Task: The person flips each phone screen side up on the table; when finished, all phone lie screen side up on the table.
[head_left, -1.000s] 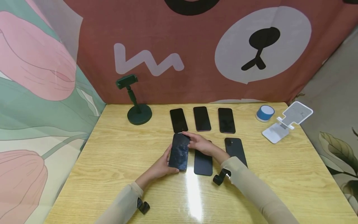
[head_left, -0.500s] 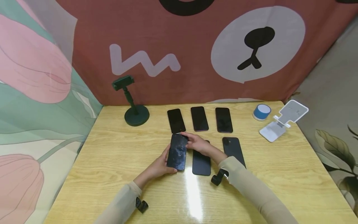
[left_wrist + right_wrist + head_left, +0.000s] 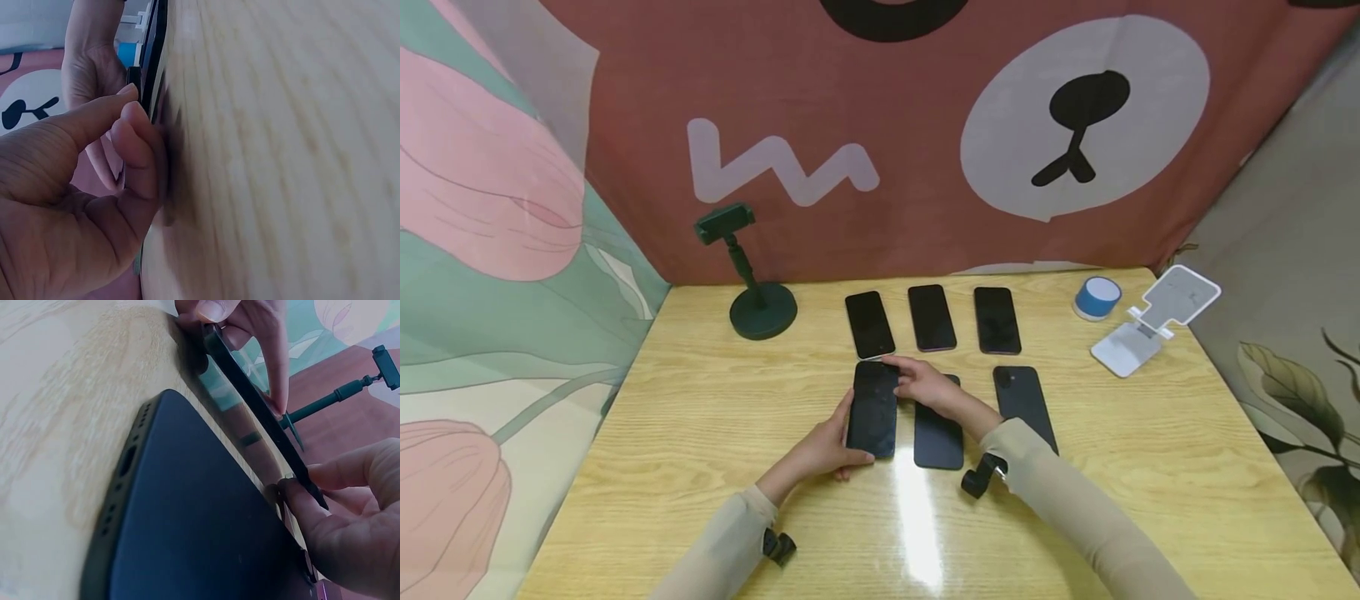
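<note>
Phone (image 3: 872,408) pinched by my left grip (image 3: 826,447) and right grip (image 3: 928,389), handset (image 3: 938,439) at three o'clock; its reflection has dimmed, likely tilted flatter, unreleased.

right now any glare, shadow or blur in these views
Head: a bright glare streak runs along the table; left wrist: dim, wood grain soft, a dark shadow or reflection beside the left hand; right wrist: bluish cast, blurry mirrored colours on the surface beside the held phone.
</note>
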The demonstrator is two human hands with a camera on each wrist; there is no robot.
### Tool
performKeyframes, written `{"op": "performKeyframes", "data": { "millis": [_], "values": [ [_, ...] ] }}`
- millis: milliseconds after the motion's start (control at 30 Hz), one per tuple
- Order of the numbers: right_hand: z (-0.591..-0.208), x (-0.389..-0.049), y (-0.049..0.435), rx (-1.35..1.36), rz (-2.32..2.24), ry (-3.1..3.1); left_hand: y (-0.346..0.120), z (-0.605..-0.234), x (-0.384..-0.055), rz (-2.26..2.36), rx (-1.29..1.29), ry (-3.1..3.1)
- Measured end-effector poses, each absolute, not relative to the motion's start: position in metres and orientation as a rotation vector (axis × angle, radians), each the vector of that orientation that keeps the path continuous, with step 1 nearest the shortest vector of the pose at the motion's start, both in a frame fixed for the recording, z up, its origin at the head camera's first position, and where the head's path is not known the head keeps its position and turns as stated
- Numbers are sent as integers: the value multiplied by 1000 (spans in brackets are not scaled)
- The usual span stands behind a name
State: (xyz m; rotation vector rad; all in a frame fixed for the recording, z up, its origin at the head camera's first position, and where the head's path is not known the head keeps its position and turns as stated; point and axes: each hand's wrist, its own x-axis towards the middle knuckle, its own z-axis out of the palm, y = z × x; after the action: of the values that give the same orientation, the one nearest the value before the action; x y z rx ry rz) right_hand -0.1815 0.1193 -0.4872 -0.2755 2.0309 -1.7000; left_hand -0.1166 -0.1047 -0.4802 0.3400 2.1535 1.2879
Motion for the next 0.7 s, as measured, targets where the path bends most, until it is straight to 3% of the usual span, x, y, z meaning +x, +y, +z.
{"op": "performKeyframes", "data": {
  "millis": [700],
  "values": [
    [-479, -184, 105, -184, -1506, 2306, -106, -478, -117, 1168, 325, 2232]
  ]
}}
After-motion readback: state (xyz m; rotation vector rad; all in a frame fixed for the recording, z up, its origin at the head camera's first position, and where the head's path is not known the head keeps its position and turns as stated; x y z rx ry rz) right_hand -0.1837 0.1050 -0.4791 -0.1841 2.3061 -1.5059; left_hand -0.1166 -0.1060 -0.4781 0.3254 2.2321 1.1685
